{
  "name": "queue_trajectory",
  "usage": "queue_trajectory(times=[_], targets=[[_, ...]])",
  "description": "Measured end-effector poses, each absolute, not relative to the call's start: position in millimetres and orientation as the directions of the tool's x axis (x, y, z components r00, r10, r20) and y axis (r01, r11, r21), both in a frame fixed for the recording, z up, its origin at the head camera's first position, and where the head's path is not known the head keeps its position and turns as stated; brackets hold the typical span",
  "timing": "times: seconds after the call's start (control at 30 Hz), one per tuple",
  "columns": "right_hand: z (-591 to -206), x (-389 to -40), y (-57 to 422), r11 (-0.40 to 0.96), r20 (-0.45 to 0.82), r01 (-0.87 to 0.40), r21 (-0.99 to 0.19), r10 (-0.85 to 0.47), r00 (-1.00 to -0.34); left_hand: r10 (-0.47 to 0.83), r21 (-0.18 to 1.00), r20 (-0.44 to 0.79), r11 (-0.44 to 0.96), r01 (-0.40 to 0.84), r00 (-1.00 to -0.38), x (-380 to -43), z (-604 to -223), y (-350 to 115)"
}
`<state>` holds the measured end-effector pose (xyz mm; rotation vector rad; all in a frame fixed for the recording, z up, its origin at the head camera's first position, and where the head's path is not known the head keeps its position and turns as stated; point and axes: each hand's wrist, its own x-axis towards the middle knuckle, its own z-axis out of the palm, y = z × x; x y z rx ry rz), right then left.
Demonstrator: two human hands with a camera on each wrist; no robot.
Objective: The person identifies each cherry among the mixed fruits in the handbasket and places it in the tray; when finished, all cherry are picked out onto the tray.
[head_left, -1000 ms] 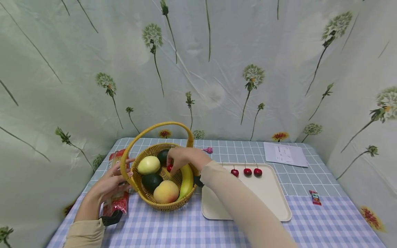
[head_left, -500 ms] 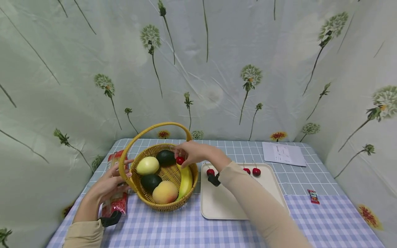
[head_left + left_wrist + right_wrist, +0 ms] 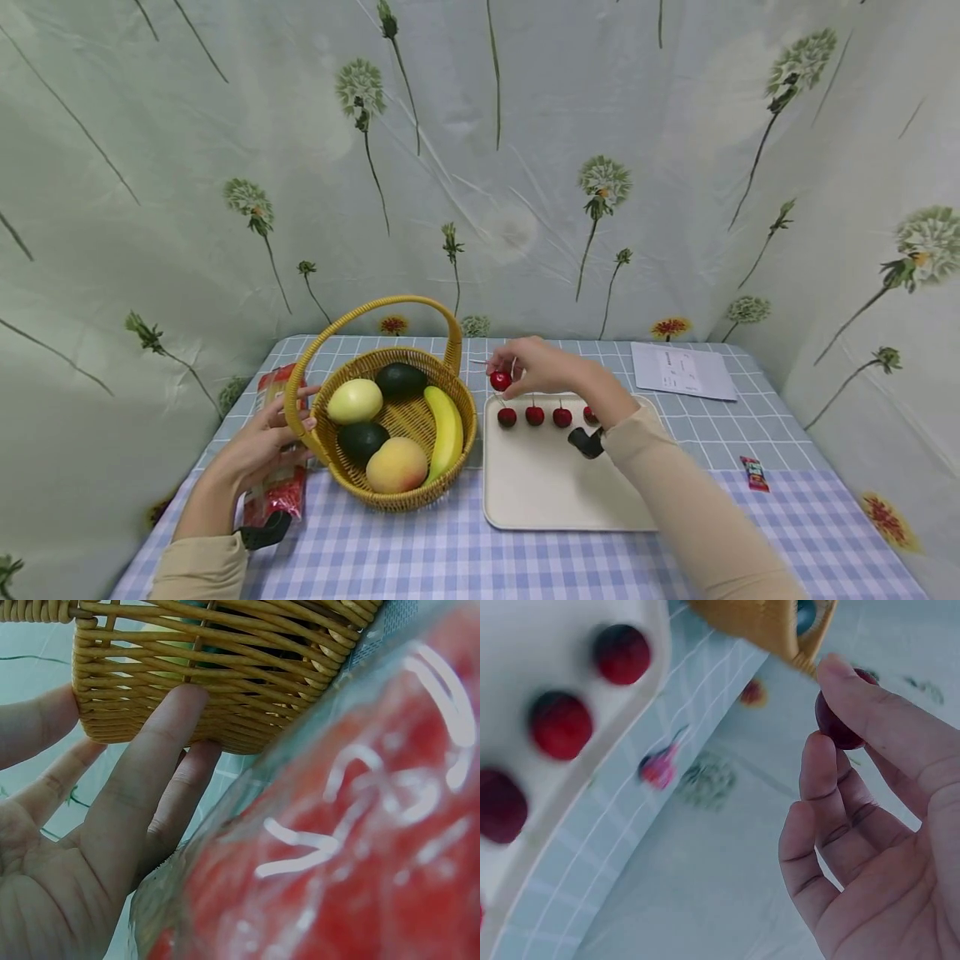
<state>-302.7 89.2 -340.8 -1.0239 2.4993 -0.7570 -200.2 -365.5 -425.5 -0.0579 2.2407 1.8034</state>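
In the head view my right hand (image 3: 543, 367) pinches a red cherry (image 3: 500, 381) between thumb and fingertips, above the back left part of a cream tray (image 3: 555, 492). Several other cherries (image 3: 534, 416) lie in a row along the tray's back edge; the sleeve may cover more. My left hand (image 3: 258, 446) touches the left side of a yellow wicker basket (image 3: 405, 502), and the left wrist view shows its fingers (image 3: 146, 769) extended against the weave. Inside the basket are a banana (image 3: 446, 433), a peach (image 3: 397, 465), a pale yellow fruit (image 3: 355, 402) and two dark green fruits (image 3: 401, 380).
A red-printed clear packet (image 3: 279, 492) lies beneath the left hand. Behind the tray are a pink-headed lollipop (image 3: 660, 769) and a white paper (image 3: 684, 372). A small red wrapped snack (image 3: 754, 473) lies on the right. A floral curtain stands behind the table.
My right hand has lifted the cherry out of the basket and carried it rightwards to the tray, uncovering the banana and the tray's left cherries. The left hand has stayed at the basket.
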Motion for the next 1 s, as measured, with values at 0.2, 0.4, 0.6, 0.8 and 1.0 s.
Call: queue_trajectory(times=[0.2, 0.4, 0.6, 0.8, 1.0], targets=[[-348, -300, 133, 0.629, -0.092, -0.496, -0.599, -0.669, -0.737, 0.140, 0.958, -0.227, 0.208, -0.196, -0.964, -200, -426, -367], [-359, -300, 182, 0.690, -0.100, -0.415, -0.593, -0.575, -0.812, 0.143, 0.960, -0.219, 0.207, -0.187, -0.965, -199, -426, -367], [-370, -298, 230, 0.746, -0.090, -0.375, -0.550, -0.500, -0.861, 0.142, 0.958, -0.225, 0.211, -0.193, -0.964, -200, -425, -366], [-384, -293, 269, 0.780, -0.133, -0.314, -0.542, -0.448, -0.884, 0.145, 0.958, -0.228, 0.208, -0.196, -0.963, -201, -426, -366], [-400, -292, 288, 0.806, -0.185, -0.251, -0.536, -0.402, -0.897, 0.143, 0.956, -0.228, 0.221, -0.193, -0.963, -201, -426, -366]])
